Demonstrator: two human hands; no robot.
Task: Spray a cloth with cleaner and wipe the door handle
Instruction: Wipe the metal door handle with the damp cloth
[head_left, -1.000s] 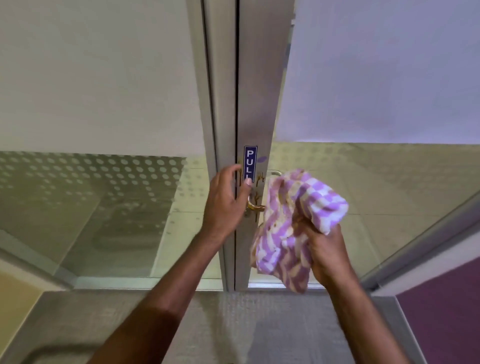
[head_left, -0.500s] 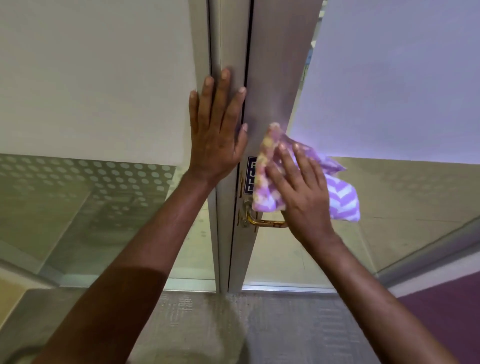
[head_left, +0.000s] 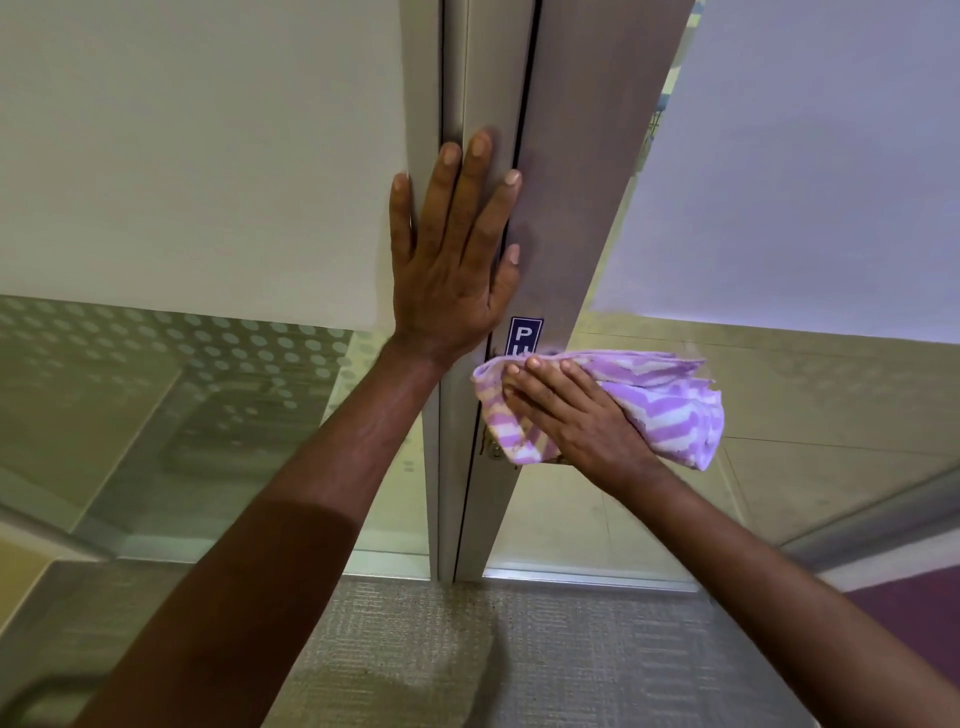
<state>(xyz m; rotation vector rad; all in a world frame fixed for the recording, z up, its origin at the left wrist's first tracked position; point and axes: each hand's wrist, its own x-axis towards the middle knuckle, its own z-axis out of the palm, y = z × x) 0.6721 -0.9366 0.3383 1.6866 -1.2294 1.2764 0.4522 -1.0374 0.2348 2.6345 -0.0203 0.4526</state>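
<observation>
A glass door (head_left: 810, 171), frosted across its upper part and clear below, fills the scene to the right of both hands, its grey metal edge frame (head_left: 571, 197) running from above the fingertips down to the floor. To the left of the left hand stands a fixed glass panel (head_left: 197, 156), also frosted above, with a band of pale dots on the clear glass lower down. Grey carpet (head_left: 415, 649) lies below the forearms, with a purple patch of floor (head_left: 914, 618) beyond the right arm. The left hand (head_left: 449, 260) lies flat with fingers straight and spread, palm against the pale post (head_left: 460, 78) where panel and door meet, grasping nothing. Just below and to the right of it, the right hand (head_left: 576, 415) presses a bunched purple-and-white chevron cloth (head_left: 670, 410) against the door frame, fingers laid straight across the fabric rather than curled round it. The cloth covers the door handle (head_left: 493, 449) almost wholly; only a small brass-coloured bit shows at the cloth's lower left edge, just left of the right hand's thumb side. Between the two hands, a small blue sign (head_left: 525, 335) on the frame shows the white letters "PU" above the cloth, its lower part hidden by the fabric.
</observation>
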